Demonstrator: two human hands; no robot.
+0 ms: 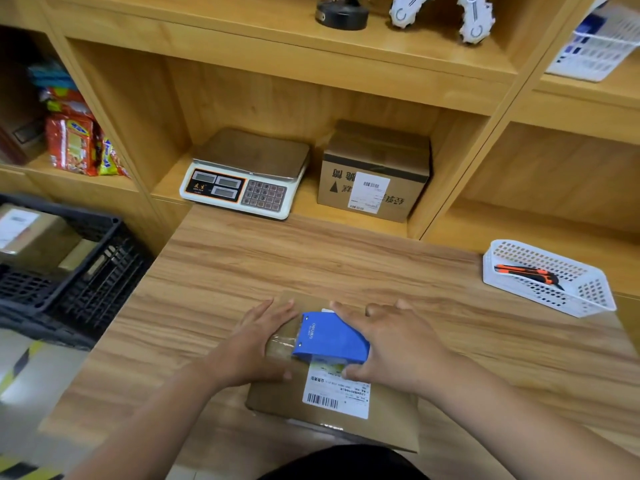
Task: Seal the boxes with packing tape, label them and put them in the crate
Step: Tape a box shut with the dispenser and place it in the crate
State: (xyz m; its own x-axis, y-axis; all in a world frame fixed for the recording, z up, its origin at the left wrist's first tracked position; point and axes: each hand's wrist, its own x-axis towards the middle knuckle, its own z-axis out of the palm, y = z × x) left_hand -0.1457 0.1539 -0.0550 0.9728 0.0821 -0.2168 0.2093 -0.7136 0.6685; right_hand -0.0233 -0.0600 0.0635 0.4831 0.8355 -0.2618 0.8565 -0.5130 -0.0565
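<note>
A flat cardboard box (277, 403) lies on the wooden table in front of me, with a white barcode label (334, 398) on its top. A blue tape dispenser (329, 337) sits on the box, and clear tape runs out from its left end. My right hand (391, 344) grips the dispenser from the right, thumb near the label. My left hand (258, 344) rests flat on the box's left part, fingers straight, beside the tape. A black crate (86, 271) at the left holds a labelled box (31, 237).
A white basket (588, 289) with an orange utility knife (530, 273) stands at the table's right. On the shelf behind are a weighing scale (242, 174) and another labelled cardboard box (374, 171). Snack packets (76, 140) fill the left shelf.
</note>
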